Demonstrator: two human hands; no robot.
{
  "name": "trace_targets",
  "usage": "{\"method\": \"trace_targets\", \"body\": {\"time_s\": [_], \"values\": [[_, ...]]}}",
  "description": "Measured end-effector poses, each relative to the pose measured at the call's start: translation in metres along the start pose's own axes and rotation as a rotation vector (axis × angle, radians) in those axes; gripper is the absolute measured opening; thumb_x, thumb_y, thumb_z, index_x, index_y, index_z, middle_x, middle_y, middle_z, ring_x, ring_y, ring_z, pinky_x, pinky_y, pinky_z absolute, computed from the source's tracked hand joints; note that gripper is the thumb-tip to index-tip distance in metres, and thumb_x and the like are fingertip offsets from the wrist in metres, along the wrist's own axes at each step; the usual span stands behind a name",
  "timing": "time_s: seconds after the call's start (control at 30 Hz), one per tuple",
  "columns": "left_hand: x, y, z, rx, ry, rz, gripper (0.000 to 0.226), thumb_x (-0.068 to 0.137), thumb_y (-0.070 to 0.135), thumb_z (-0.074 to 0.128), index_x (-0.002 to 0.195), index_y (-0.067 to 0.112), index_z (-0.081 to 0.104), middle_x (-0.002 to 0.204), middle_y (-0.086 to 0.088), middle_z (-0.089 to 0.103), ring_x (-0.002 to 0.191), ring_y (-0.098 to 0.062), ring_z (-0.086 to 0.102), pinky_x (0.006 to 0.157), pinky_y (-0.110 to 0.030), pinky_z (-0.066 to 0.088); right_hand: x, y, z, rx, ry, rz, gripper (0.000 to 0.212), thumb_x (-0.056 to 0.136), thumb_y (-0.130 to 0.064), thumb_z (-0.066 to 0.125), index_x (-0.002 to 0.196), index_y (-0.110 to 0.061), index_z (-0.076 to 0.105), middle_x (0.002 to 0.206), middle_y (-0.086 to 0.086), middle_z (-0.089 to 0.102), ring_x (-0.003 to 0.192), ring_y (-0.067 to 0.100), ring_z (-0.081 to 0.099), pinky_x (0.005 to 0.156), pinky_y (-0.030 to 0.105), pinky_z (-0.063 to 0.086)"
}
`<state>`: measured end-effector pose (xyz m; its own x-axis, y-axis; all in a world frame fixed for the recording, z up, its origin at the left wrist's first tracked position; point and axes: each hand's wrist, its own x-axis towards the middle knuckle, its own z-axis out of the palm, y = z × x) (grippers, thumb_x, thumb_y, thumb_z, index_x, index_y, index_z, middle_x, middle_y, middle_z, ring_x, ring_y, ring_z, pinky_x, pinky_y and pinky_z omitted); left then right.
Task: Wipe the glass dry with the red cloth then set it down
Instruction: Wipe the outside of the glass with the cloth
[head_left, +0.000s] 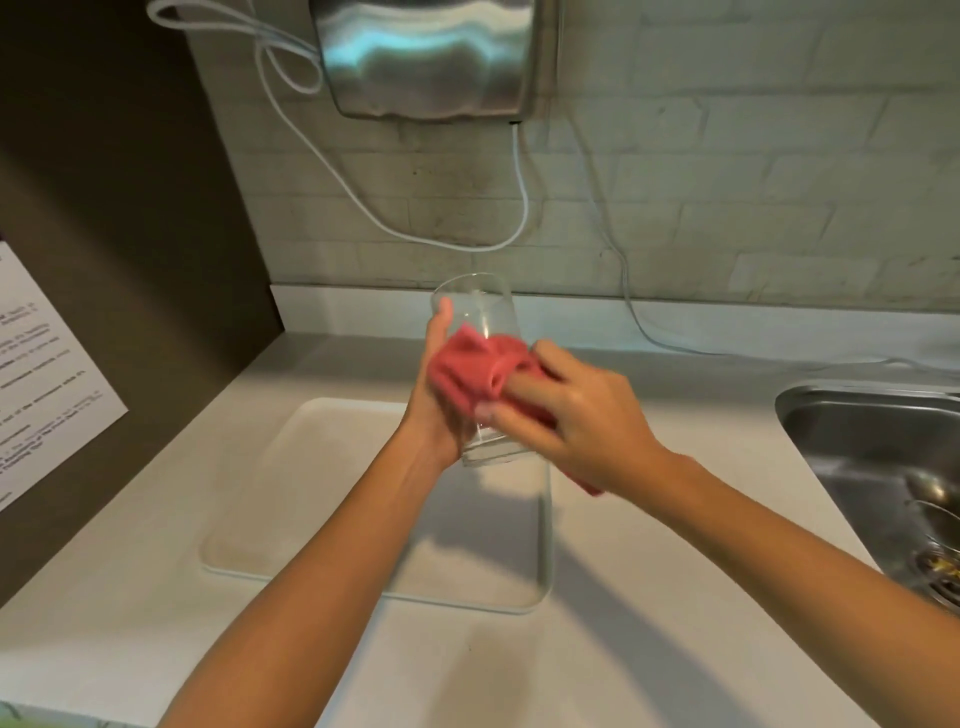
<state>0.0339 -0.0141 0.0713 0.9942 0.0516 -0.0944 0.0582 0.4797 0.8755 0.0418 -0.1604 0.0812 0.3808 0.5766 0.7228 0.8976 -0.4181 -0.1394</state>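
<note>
- Two bare forearms rise from the bottom edge toward mid-frame, over one white tabletop (649, 613).
- One pale tray (291, 499) lies on the tabletop, centre-left, below the hands.
- The right hand (582, 410), its grip closed, presses one red cloth (478, 371) against the glass.
- The left hand (439, 384) has its grip wrapped round one clear glass (485, 312), held in the air above the tray, tilted, rim pointing away.
- One steel sink (872, 441) sits at the right edge.
- One metal wall unit (431, 57) hangs at top centre, white cables (524, 197) looping beneath.
- One printed sheet (47, 374) is at the left.
</note>
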Motion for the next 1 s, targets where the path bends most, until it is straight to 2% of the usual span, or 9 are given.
{"method": "trace_targets", "body": {"time_s": [0.1, 0.2, 0.3, 0.43, 0.53, 0.67, 0.77, 0.87, 1.0], "values": [[0.001, -0.001, -0.006, -0.015, 0.027, -0.039, 0.078, 0.076, 0.078, 0.041, 0.104, 0.008, 0.061, 0.077, -0.010, 0.068, 0.066, -0.024, 0.067, 0.062, -0.034, 0.056, -0.012, 0.009, 0.000, -0.025, -0.071, -0.113, 0.023, 0.084, -0.050, 0.052, 0.081, -0.029, 0.061, 0.085, -0.008, 0.042, 0.060, 0.010, 0.043, 0.041, 0.023, 0.030], [-0.001, -0.005, 0.001, 0.033, 0.063, 0.013, 0.070, 0.078, 0.074, 0.041, 0.095, 0.012, 0.068, 0.081, -0.011, 0.069, 0.070, -0.025, 0.065, 0.065, -0.036, 0.052, 0.015, 0.018, -0.005, 0.054, 0.043, 0.159, 0.032, 0.083, -0.055, 0.045, 0.093, -0.033, 0.066, 0.080, -0.007, 0.046, 0.065, 0.018, 0.055, 0.049, 0.024, 0.038], [-0.001, -0.005, 0.003, -0.014, 0.095, 0.012, 0.076, 0.074, 0.076, 0.045, 0.113, 0.013, 0.065, 0.097, -0.015, 0.066, 0.083, -0.030, 0.064, 0.071, -0.040, 0.050, 0.028, 0.018, -0.005, 0.052, 0.085, 0.246, 0.038, 0.084, -0.056, 0.042, 0.110, -0.037, 0.062, 0.084, -0.007, 0.048, 0.071, 0.017, 0.055, 0.053, 0.025, 0.036], [0.000, -0.002, -0.010, -0.079, 0.021, 0.031, 0.070, 0.080, 0.073, 0.039, 0.087, 0.011, 0.071, 0.089, -0.015, 0.069, 0.078, -0.027, 0.066, 0.076, -0.041, 0.053, -0.008, 0.004, -0.001, 0.045, -0.022, -0.029, 0.032, 0.085, -0.051, 0.047, 0.093, -0.028, 0.067, 0.080, 0.000, 0.054, 0.060, 0.018, 0.053, 0.045, 0.030, 0.045], [-0.001, -0.006, -0.010, -0.025, 0.010, 0.026, 0.069, 0.082, 0.073, 0.035, 0.079, 0.017, 0.076, 0.084, -0.011, 0.072, 0.070, -0.025, 0.068, 0.065, -0.037, 0.055, -0.005, 0.012, -0.002, 0.049, -0.043, 0.036, 0.038, 0.084, -0.057, 0.043, 0.088, -0.028, 0.068, 0.078, -0.004, 0.051, 0.062, 0.018, 0.054, 0.048, 0.030, 0.043], [-0.003, -0.010, -0.002, -0.042, -0.004, 0.025, 0.082, 0.068, 0.075, 0.053, 0.116, 0.009, 0.062, 0.104, -0.015, 0.060, 0.089, -0.033, 0.060, 0.079, -0.045, 0.047, 0.029, 0.019, -0.003, 0.125, 0.091, 0.280, 0.033, 0.088, -0.052, 0.046, 0.116, -0.039, 0.058, 0.088, -0.004, 0.054, 0.075, 0.014, 0.054, 0.061, 0.029, 0.040], [0.002, -0.009, -0.004, -0.092, -0.024, 0.098, 0.056, 0.074, 0.063, 0.055, 0.098, 0.014, 0.065, 0.087, -0.009, 0.061, 0.083, -0.025, 0.059, 0.075, -0.039, 0.049, 0.019, 0.007, -0.002, 0.160, 0.074, 0.164, 0.035, 0.085, -0.050, 0.048, 0.115, -0.035, 0.060, 0.096, -0.003, 0.056, 0.078, 0.017, 0.058, 0.064, 0.033, 0.049], [0.003, -0.007, -0.008, -0.145, -0.062, 0.081, 0.059, 0.070, 0.064, 0.055, 0.099, 0.012, 0.061, 0.085, -0.011, 0.069, 0.078, -0.025, 0.066, 0.077, -0.041, 0.051, -0.004, 0.002, 0.005, 0.083, -0.009, -0.042, 0.025, 0.083, -0.049, 0.052, 0.098, -0.031, 0.063, 0.088, -0.005, 0.050, 0.066, 0.014, 0.050, 0.048, 0.028, 0.043], [0.003, -0.009, -0.005, -0.033, 0.048, 0.142, 0.056, 0.078, 0.062, 0.047, 0.093, 0.013, 0.071, 0.097, -0.013, 0.065, 0.085, -0.025, 0.064, 0.073, -0.038, 0.054, 0.012, 0.008, 0.009, 0.133, 0.129, 0.166, 0.036, 0.084, -0.048, 0.051, 0.107, -0.025, 0.066, 0.102, 0.008, 0.048, 0.093, 0.021, 0.045, 0.072, 0.028, 0.042]]}}
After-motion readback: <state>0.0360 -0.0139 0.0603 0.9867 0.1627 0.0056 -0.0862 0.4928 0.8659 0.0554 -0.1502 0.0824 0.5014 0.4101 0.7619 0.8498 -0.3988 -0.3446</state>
